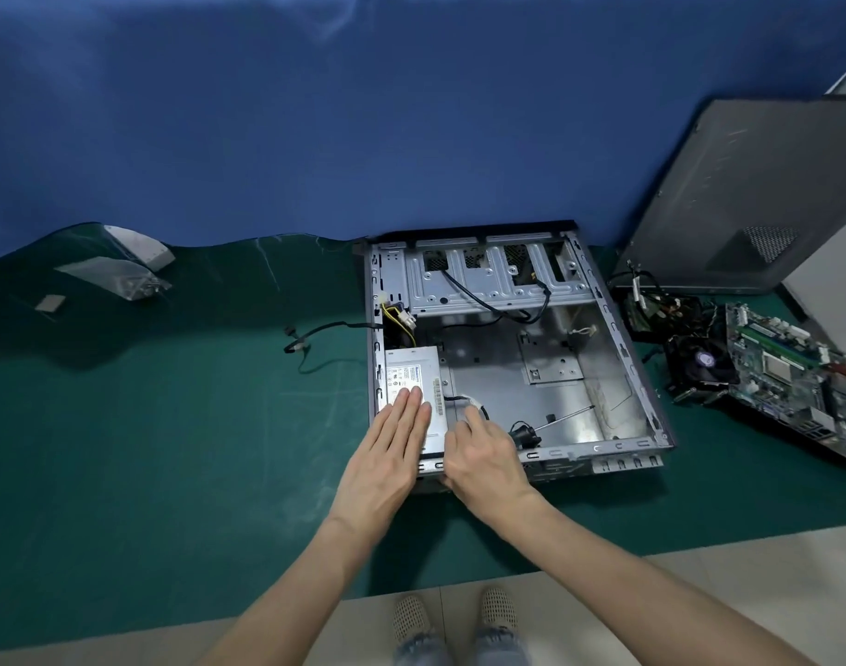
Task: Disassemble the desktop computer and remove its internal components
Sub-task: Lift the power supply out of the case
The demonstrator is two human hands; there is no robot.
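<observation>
Step in hand, by my reading: freeing the silver box-shaped metal power supply (414, 377), seemingly the last large part in the open grey sheet-metal computer case (618, 329). The left grip (387, 454) is apart, fingers straight and side by side, laid flat on the supply's labelled top face; the supply sits directly under it, against the case wall on that side. The right grip (483, 454), just beside the left one, has its fingers curled at the black cable with a white connector (476, 402) that leaves the supply's side. Cannot tell whether it is clamped on that cable or only touching it. Just right of the right grip, a black-handled screwdriver (546, 423) lies on the case floor. Beyond the left grip's fingertips, a yellow-and-black wire bundle (402, 322) comes off the supply's far end. Well to the right of both grips, outside the case, the green motherboard (786, 372) lies on the green mat (171, 449), with the dark grey side panel (747, 185) leaning behind it. Next move, as judged: get the cable clear, confirm the supply's screws are out (not visible here), then slide and lift the box while feeding the wire bundle free; snagged wires are the likely hitch.
</observation>
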